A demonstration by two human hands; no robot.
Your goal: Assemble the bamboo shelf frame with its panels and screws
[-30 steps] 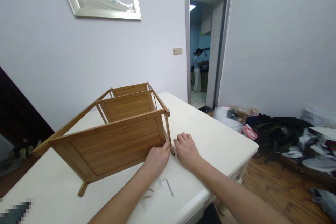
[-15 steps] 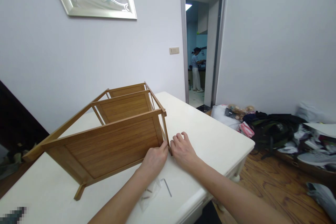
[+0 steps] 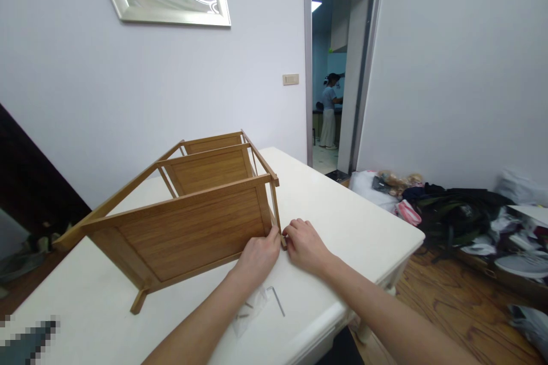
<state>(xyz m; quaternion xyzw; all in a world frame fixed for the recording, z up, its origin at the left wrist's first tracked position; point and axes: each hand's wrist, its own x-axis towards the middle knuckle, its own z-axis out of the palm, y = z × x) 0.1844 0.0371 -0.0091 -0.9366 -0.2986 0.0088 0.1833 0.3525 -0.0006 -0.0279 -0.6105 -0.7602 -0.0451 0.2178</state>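
Note:
A brown wooden shelf unit lies on its side on the white table, its panels standing on edge. My left hand is closed at the lower right corner of the nearest panel, thumb and fingers against the leg. Just right of that leg's end, my right hand has its fingers curled in a pinch. Whatever its fingertips may hold is hidden. Close to my left wrist lie a hex key and a clear plastic bag with small fasteners.
Clothes, bags and shoes are heaped along the right wall, with a black bag among them. Through the doorway a person stands at a counter. A framed picture hangs above the table. A dark blurred object is at lower left.
The view has shifted slightly, so everything sits a little further right. My right hand's fingers have drawn in closer to the leg end. My left hand stays at the corner.

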